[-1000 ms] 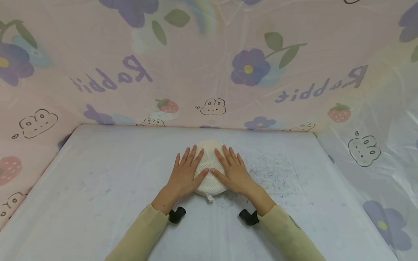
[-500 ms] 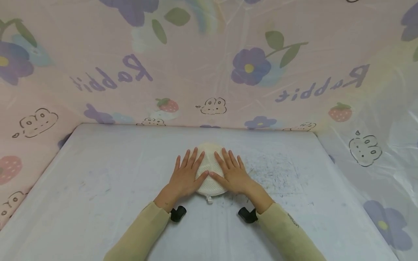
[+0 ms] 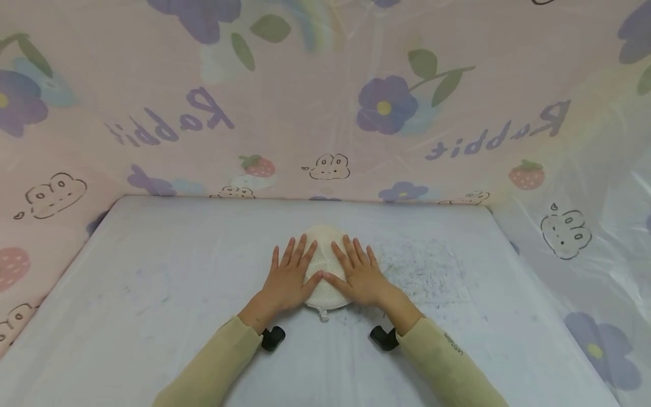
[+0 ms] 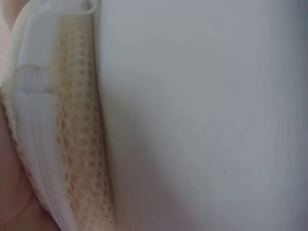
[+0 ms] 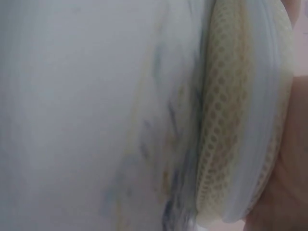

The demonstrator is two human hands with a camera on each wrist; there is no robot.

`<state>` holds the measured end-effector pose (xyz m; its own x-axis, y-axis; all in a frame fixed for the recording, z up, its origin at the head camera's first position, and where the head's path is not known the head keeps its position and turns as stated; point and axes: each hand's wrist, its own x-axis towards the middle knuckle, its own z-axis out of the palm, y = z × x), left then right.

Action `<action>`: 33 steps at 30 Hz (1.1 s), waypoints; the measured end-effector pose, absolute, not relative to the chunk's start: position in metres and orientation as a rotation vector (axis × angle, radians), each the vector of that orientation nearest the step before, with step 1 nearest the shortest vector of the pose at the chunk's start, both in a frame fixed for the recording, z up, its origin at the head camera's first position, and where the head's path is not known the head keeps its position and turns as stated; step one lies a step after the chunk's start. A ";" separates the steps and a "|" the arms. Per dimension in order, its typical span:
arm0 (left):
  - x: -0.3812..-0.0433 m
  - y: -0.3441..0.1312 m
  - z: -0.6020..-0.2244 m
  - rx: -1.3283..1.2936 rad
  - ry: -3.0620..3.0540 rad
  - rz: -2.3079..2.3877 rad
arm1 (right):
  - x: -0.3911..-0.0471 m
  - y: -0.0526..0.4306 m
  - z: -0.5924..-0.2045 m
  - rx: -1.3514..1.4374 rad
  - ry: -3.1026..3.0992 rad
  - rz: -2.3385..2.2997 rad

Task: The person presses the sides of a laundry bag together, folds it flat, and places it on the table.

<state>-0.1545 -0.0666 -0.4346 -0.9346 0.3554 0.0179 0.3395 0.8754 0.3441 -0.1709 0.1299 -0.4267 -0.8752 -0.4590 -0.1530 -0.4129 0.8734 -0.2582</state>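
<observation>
A round cream mesh laundry bag [image 3: 325, 261] lies on the white surface at the middle of the head view. A white zip [image 4: 41, 139] runs round its side, and a small white tab sticks out at the near edge. My left hand [image 3: 288, 281] rests on the bag's left half with fingers spread and straight. On the right half rests my right hand [image 3: 365, 279], likewise spread, and the two thumb tips meet near the middle. Both wrist views show the mesh side, with part of a palm against it. Whatever the bag contains is hidden.
The white tabletop [image 3: 178, 254] has dark scribble marks [image 3: 427, 271] right of the bag. Printed pink sheeting [image 3: 285, 113] stands at the back and both sides. A black wrist-worn piece [image 3: 273, 338] shows by the left cuff, another [image 3: 383, 338] by the right.
Both hands and the bag have shifted slightly nearer to me. The hands stay spread on the bag throughout, and the head view has turned very slightly.
</observation>
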 end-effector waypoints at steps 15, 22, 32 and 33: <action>-0.155 -0.072 -0.434 0.566 2.942 0.543 | -0.166 0.125 -0.420 -0.664 2.805 -0.385; -0.157 -0.072 -0.434 0.559 2.915 0.523 | -0.168 0.124 -0.421 -0.642 2.786 -0.364; -0.159 -0.068 -0.436 0.542 2.929 0.519 | -0.169 0.127 -0.424 -0.650 2.816 -0.377; -0.160 -0.068 -0.436 0.540 2.929 0.524 | -0.170 0.128 -0.424 -0.651 2.823 -0.382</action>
